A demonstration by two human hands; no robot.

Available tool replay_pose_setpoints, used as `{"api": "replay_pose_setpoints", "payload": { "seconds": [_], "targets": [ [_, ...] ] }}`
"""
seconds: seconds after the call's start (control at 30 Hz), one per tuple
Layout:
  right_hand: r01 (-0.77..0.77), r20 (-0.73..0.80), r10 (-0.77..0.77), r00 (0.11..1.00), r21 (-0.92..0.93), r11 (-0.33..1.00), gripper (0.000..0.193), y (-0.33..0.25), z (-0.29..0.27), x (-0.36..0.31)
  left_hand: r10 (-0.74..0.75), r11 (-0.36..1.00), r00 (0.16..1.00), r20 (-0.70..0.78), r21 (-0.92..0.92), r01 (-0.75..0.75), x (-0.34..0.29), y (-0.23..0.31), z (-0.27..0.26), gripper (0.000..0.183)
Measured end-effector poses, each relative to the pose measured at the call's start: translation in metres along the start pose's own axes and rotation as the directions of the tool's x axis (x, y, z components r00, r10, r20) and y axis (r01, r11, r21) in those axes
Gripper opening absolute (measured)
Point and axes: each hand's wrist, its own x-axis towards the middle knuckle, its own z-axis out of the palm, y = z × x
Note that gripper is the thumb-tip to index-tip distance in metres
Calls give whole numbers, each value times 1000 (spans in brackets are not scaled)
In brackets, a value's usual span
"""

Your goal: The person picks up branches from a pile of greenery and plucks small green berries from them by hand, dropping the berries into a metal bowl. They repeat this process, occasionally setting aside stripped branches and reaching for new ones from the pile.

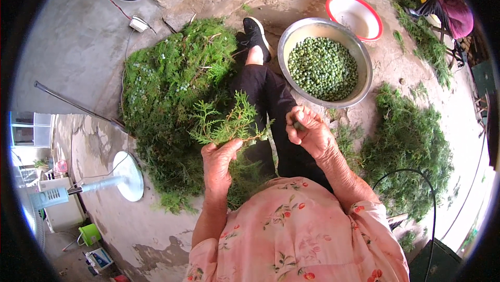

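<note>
My left hand [217, 161] pinches the stem of a leafy cypress sprig [223, 124] in front of my lap. A twig end with small pale-green cones sticks out on the sprig's right side. To the right of it, apart from the sprig, my right hand [316, 137] is closed, with small round green cones [298, 125] showing between thumb and fingers; how many is hidden. Beyond that hand stands a wide metal basin [369, 76], partly filled with a heap of round green cones [323, 68].
A large heap of cut cypress branches [177, 73] lies left of my legs. More stripped-looking greenery [411, 141] spreads at the right. A red-rimmed white basin [359, 19] sits behind the metal one. A standing fan [125, 178] and cables are at left; another person [455, 16] is far right.
</note>
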Motion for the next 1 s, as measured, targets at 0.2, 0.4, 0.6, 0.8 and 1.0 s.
{"api": "replay_pose_setpoints", "payload": {
  "seconds": [0.2,0.4,0.6,0.8,1.0],
  "targets": [
    [36,12,-39,999,-697,716,24,7,15,-7,17,1000,1000,15,21,-18,1,2,2,10],
    [12,60,46,997,-726,687,27,32,8,2,11,999,999,50,44,-13,-5,2,10,9],
    [-169,-135,134,982,-298,940,24,32,14,-6,35,998,996,82,43,-38,-8,-13,11,9],
    [-28,-275,-6,962,-120,992,11,26,-21,8,46,998,999,-16,44,-45,-4,2,5,11],
    [-211,25,215,976,-108,971,10,27,-5,2,16,999,1000,-1,-40,-16,0,-1,3,10]
  ]
}}
